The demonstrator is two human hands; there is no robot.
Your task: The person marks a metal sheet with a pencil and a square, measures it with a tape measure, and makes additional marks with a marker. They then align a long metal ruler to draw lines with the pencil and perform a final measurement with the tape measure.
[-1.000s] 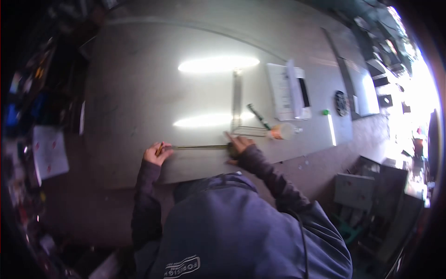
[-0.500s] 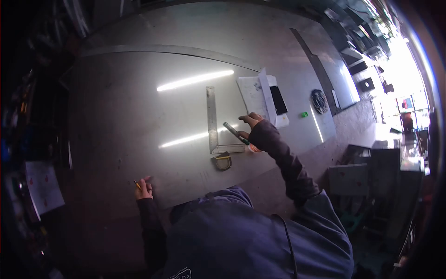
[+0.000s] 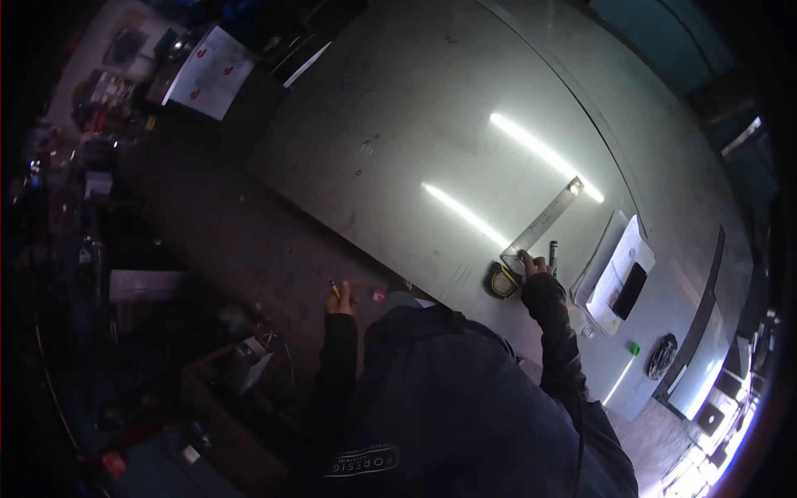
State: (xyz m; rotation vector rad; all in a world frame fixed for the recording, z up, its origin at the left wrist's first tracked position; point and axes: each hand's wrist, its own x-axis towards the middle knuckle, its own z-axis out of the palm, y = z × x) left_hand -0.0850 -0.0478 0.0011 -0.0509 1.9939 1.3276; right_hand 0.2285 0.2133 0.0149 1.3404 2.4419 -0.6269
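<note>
My left hand (image 3: 342,299) is off the front edge of the metal sheet, its fingers closed round a thin yellow pencil-like tool (image 3: 334,289) with a dark tip. Over on the sheet, my right hand (image 3: 535,266) has its fingers bent down onto the short leg of a metal square (image 3: 544,221), near its corner, and hides part of that leg. A black and yellow tape measure (image 3: 501,281) lies just left of this hand. Right beside the fingers, on the other side, is a green marker (image 3: 554,253).
The large metal sheet (image 3: 398,149) bears papers (image 3: 602,295) with a black phone (image 3: 629,290) on top, a small green object (image 3: 634,349) and a dark coil (image 3: 662,357). A printed sheet (image 3: 212,70) is at upper left. An open box (image 3: 224,407) stands lower left.
The view has swung to the left. My right hand has moved from over the marker to the square's short leg. My left hand has moved off the sheet, still holding the pencil-like tool.
</note>
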